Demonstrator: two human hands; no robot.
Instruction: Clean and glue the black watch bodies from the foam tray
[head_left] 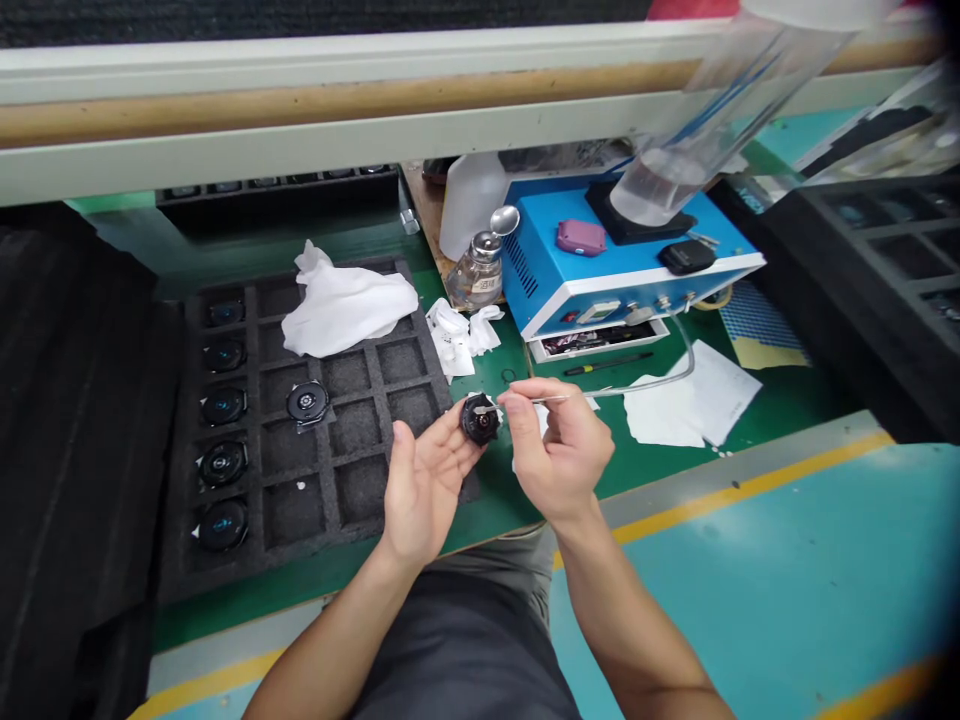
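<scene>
On the fingers of my left hand (pixel 431 470), thumb stretched apart, sits a round black watch case (pixel 478 418). Its dark, ringed face is turned up. My right hand (pixel 566 440) pinches a thin pale rod (pixel 495 408), whose tip lies on or just over the watch case; I cannot tell whether they touch. A clear hose (pixel 652 383) runs from behind that hand to the front of a blue box (pixel 555 265). Left of my hands, a black foam tray (pixel 330 540) holds several round watch cases (pixel 223 462) in its left column, and another case (pixel 307 402) further in.
A white cloth (pixel 349 305) lies across the tray. Crumpled tissues (pixel 461 335) and a glass dispenser bottle (pixel 478 275) stand by the box. White papers (pixel 697 395) and a black pen (pixel 607 364) lie to the right. A clear cylinder (pixel 675 150) tops the box. Foam trays (pixel 862 290) flank the right.
</scene>
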